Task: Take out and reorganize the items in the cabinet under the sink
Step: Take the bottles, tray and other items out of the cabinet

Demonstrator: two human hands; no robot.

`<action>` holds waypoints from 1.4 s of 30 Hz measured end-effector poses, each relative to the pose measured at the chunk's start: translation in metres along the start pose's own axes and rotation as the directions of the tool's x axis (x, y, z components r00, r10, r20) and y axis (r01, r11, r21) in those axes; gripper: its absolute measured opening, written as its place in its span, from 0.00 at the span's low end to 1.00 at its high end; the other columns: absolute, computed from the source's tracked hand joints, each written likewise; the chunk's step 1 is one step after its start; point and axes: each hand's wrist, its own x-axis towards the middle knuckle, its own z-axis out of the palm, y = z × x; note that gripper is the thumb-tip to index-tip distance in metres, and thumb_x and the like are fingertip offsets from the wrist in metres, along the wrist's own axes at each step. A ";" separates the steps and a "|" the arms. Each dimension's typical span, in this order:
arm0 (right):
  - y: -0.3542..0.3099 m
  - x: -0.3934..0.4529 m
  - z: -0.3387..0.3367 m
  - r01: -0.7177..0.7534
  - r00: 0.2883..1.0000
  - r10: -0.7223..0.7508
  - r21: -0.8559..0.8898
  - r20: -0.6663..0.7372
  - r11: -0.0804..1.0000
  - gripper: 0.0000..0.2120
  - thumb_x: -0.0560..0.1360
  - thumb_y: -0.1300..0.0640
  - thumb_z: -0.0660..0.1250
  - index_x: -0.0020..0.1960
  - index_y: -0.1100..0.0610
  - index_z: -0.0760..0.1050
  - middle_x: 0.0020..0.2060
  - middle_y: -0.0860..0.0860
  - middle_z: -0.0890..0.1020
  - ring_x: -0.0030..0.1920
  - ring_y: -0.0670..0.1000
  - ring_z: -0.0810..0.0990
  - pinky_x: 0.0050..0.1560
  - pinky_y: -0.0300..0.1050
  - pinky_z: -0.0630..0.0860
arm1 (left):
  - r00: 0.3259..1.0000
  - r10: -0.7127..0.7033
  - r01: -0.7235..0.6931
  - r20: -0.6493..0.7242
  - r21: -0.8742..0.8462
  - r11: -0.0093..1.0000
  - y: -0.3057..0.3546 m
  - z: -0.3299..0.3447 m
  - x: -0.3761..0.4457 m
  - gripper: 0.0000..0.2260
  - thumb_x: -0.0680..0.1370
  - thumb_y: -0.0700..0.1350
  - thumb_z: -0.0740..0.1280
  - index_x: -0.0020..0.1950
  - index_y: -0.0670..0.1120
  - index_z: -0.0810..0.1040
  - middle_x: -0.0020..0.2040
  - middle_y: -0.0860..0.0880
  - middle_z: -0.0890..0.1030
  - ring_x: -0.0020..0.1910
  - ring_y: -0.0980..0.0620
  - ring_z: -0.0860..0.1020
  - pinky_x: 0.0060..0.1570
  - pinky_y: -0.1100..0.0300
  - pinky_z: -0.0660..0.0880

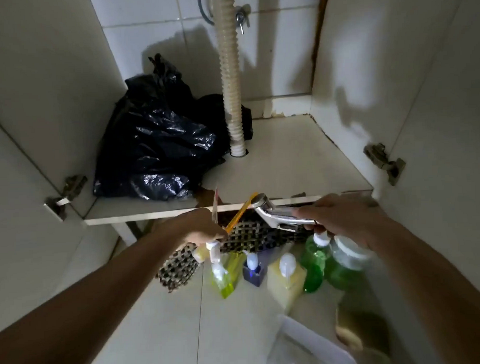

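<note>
Two hands: both in the lower middle of the frame, in front of the cabinet's front edge.
Cabinet (pixel 287 164): open, filling the upper frame; pale floor panel, doors swung out to either side.
Black bag (pixel 156 146): crumpled plastic, centre left, on the cabinet floor against the left wall.
Drain hose (pixel 231 81): ribbed, pale, upper centre, running down into a hole in the cabinet floor just right of the bag.
Woven mat (pixel 251 236): chequered, on the floor tiles below the cabinet edge.
Bottles (pixel 314 263): cluster of green, yellow and blue ones, lower centre right, standing on the floor.
Right hand (pixel 341 219): fingers curled round the handle of a chrome sprayer (pixel 275 213), head pointing upper left.
Left hand (pixel 199 226): gripping a thin yellow stick (pixel 241 213) and a small white-capped item; exact finger placement unclear.
</note>
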 end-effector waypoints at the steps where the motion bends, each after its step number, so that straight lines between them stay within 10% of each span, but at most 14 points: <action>1: 0.001 -0.004 0.008 -0.001 0.997 0.002 -0.024 0.072 1.000 0.16 0.74 0.49 0.69 0.34 0.60 0.78 0.24 0.51 0.75 0.29 0.49 0.71 0.33 0.41 0.64 | 0.999 -0.023 0.023 0.031 0.012 1.000 -0.012 0.004 -0.010 0.09 0.74 0.47 0.69 0.38 0.43 0.77 0.36 0.48 0.75 0.33 0.53 0.72 0.29 0.65 0.67; 4: 0.012 -0.006 0.041 0.018 0.968 0.023 -0.160 0.248 0.987 0.15 0.73 0.49 0.69 0.33 0.58 0.77 0.27 0.51 0.77 0.28 0.48 0.71 0.33 0.39 0.66 | 0.983 -0.116 0.099 0.141 0.119 0.988 -0.044 0.030 -0.029 0.10 0.73 0.46 0.69 0.33 0.45 0.75 0.31 0.49 0.74 0.27 0.54 0.69 0.17 0.70 0.61; 11: 0.057 -0.007 0.144 0.094 0.948 0.057 -0.444 0.314 0.891 0.17 0.73 0.43 0.67 0.46 0.56 0.68 0.39 0.51 0.76 0.42 0.53 0.78 0.33 0.41 0.65 | 0.908 -0.298 0.257 0.293 0.170 0.951 -0.100 0.099 -0.038 0.06 0.74 0.46 0.69 0.43 0.44 0.80 0.34 0.51 0.76 0.34 0.53 0.75 0.28 0.68 0.70; 16: 0.106 -0.006 0.193 0.260 0.966 -0.150 -0.767 0.212 0.587 0.14 0.79 0.52 0.59 0.57 0.60 0.73 0.55 0.57 0.79 0.55 0.58 0.77 0.52 0.48 0.70 | 0.898 -0.335 0.288 0.286 0.193 0.938 -0.108 0.154 -0.037 0.08 0.71 0.45 0.68 0.33 0.46 0.73 0.32 0.51 0.74 0.39 0.50 0.76 0.27 0.64 0.66; 27: 0.154 0.004 0.168 0.279 0.956 -0.222 -0.829 0.191 0.484 0.16 0.75 0.55 0.62 0.62 0.56 0.73 0.54 0.55 0.81 0.55 0.57 0.78 0.57 0.47 0.68 | 0.907 -0.322 0.339 0.270 -0.017 0.941 -0.080 0.251 -0.039 0.15 0.69 0.47 0.68 0.53 0.44 0.74 0.47 0.47 0.76 0.51 0.48 0.77 0.43 0.63 0.71; 34: 0.157 0.005 0.152 0.193 0.981 -0.091 -0.872 0.170 0.451 0.12 0.76 0.53 0.63 0.56 0.56 0.77 0.53 0.54 0.80 0.55 0.55 0.79 0.55 0.45 0.73 | 0.925 -0.317 0.324 0.210 -0.001 0.946 -0.066 0.258 -0.026 0.16 0.70 0.46 0.67 0.56 0.44 0.75 0.55 0.46 0.79 0.55 0.46 0.78 0.50 0.59 0.72; 38: 0.162 0.001 0.159 0.204 0.960 -0.268 -0.861 0.082 0.465 0.17 0.45 0.61 0.81 0.30 0.56 0.79 0.27 0.53 0.77 0.26 0.54 0.78 0.31 0.43 0.77 | 0.935 -0.309 0.302 0.175 0.063 0.951 -0.061 0.260 -0.021 0.16 0.71 0.47 0.66 0.58 0.45 0.74 0.57 0.46 0.79 0.57 0.46 0.77 0.56 0.57 0.71; 42: 0.175 0.005 0.166 0.214 0.950 -0.305 -0.851 0.067 0.480 0.18 0.40 0.65 0.79 0.28 0.55 0.78 0.24 0.51 0.76 0.25 0.54 0.77 0.30 0.43 0.77 | 0.926 -0.297 0.285 0.232 0.083 0.955 -0.060 0.265 -0.019 0.22 0.71 0.53 0.69 0.61 0.46 0.73 0.58 0.47 0.78 0.59 0.46 0.76 0.57 0.56 0.70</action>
